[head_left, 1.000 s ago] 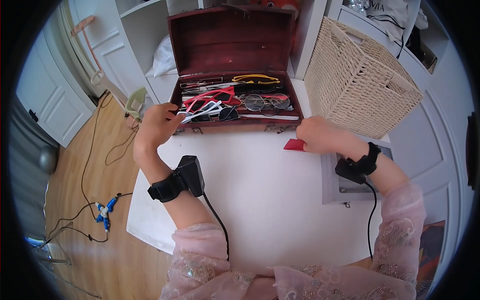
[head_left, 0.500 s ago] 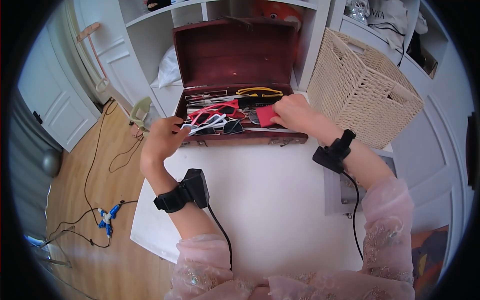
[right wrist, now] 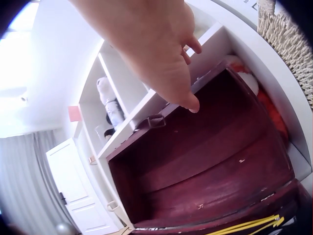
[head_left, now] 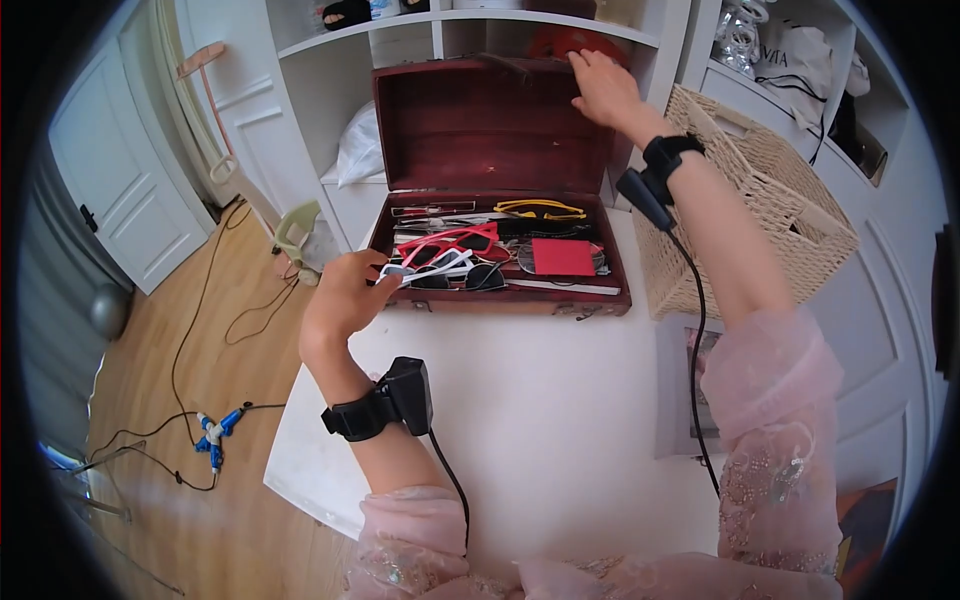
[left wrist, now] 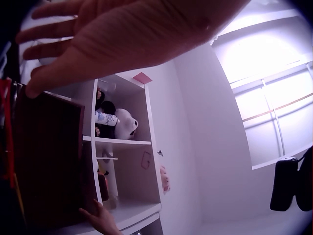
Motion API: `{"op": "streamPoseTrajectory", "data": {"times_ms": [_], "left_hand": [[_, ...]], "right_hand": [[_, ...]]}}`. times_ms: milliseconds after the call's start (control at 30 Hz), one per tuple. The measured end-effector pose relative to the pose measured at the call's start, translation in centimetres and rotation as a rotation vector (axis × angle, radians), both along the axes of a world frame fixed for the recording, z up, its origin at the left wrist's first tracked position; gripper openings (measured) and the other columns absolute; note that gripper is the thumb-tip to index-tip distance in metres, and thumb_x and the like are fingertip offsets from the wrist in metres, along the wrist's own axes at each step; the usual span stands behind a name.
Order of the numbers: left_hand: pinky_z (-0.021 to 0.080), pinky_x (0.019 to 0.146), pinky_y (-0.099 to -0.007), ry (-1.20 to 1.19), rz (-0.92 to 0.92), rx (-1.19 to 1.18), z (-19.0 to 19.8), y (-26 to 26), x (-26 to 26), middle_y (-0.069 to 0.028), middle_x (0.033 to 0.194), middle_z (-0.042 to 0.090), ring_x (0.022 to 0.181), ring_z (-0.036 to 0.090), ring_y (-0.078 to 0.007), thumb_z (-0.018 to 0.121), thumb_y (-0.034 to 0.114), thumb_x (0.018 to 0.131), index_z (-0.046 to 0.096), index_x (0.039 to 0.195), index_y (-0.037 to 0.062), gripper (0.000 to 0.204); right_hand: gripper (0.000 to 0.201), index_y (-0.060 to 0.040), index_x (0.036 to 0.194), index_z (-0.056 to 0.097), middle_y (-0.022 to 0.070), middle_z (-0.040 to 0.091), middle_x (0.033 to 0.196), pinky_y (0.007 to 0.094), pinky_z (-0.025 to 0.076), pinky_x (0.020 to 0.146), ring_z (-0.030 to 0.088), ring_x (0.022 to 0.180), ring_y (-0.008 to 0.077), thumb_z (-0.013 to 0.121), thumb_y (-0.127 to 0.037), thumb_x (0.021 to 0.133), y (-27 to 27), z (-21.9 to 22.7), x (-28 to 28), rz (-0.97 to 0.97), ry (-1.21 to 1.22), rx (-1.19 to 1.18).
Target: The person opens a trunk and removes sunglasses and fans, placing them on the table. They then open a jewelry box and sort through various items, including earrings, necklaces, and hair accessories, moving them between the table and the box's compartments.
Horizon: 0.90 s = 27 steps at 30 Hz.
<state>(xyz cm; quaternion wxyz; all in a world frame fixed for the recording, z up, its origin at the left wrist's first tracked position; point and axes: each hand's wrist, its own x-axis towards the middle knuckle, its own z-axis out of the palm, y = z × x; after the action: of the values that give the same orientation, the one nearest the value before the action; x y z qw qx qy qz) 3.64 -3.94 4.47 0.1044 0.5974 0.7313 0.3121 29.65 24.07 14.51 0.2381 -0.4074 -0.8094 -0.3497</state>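
Observation:
A dark red wooden chest (head_left: 490,120) stands with its lid raised. Inside lie yellow-framed glasses (head_left: 540,209), red-framed glasses (head_left: 450,243), white-framed sunglasses (head_left: 440,268) and other eyewear. A flat red square (head_left: 563,257) rests on top at the right, partly covering a pair of round glasses. My left hand (head_left: 348,295) is at the chest's front left corner, fingertips by the white sunglasses; its fingers look extended in the left wrist view. My right hand (head_left: 612,95) reaches to the lid's upper right corner, its thumb in front of the lid's edge in the right wrist view.
A woven basket (head_left: 740,210) stands right of the chest, and a grey box (head_left: 680,385) lies in front of it on the white table (head_left: 500,420). White shelves (head_left: 460,18) rise behind the lid. Cables run from both wrist cameras.
My right hand carried the red square from the table's right side into the chest, let it go, and rose to the lid. My left hand has stayed at the front left corner.

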Motion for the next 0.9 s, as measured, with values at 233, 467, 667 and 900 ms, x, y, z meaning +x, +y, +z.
{"op": "streamPoseTrajectory", "data": {"times_ms": [233,467,667,900], "left_hand": [[0.051,0.068,-0.0324,0.015,-0.004,-0.020,0.0,0.1,0.1,-0.0190,0.091,0.067,0.080,0.066,-0.0253,0.065,0.018,0.081,0.061,0.108,-0.0041,0.036],[0.051,0.073,-0.0369,-0.029,0.004,-0.002,0.2,-0.2,0.2,-0.0224,0.091,0.066,0.082,0.065,-0.0321,0.067,0.022,0.077,0.063,0.106,-0.0022,0.038],[0.051,0.072,-0.0369,-0.035,0.015,-0.019,0.7,-0.4,0.4,-0.0223,0.091,0.066,0.083,0.065,-0.0325,0.067,0.023,0.077,0.063,0.106,-0.0018,0.038],[0.052,0.072,-0.0368,-0.001,-0.033,-0.009,-0.1,0.7,0.2,-0.0210,0.090,0.067,0.082,0.065,-0.0327,0.067,0.023,0.078,0.063,0.105,-0.0024,0.037]], "right_hand": [[0.086,-0.0058,0.138,0.031,0.0116,0.040,0.138,0.0454,0.039,0.101,0.042,0.126,0.0277,0.073,-0.043,0.072,2.6,1.0,-1.7,-0.093,0.081,-0.395],[0.070,0.0000,0.116,0.051,0.0146,0.058,0.110,0.0429,0.047,0.086,0.060,0.101,0.0292,0.071,-0.050,0.071,-1.1,0.8,-1.2,-0.153,-0.066,-0.130],[0.045,-0.0014,0.087,0.054,0.0146,0.062,0.082,0.0371,0.051,0.063,0.064,0.079,0.0280,0.069,-0.042,0.075,-7.9,0.5,-1.1,-0.129,-0.034,-0.056],[0.025,-0.0058,0.085,0.052,0.0100,0.060,0.079,0.0299,0.051,0.056,0.063,0.073,0.0237,0.068,-0.005,0.065,-10.0,-2.2,1.7,0.050,-0.143,0.303]]}}
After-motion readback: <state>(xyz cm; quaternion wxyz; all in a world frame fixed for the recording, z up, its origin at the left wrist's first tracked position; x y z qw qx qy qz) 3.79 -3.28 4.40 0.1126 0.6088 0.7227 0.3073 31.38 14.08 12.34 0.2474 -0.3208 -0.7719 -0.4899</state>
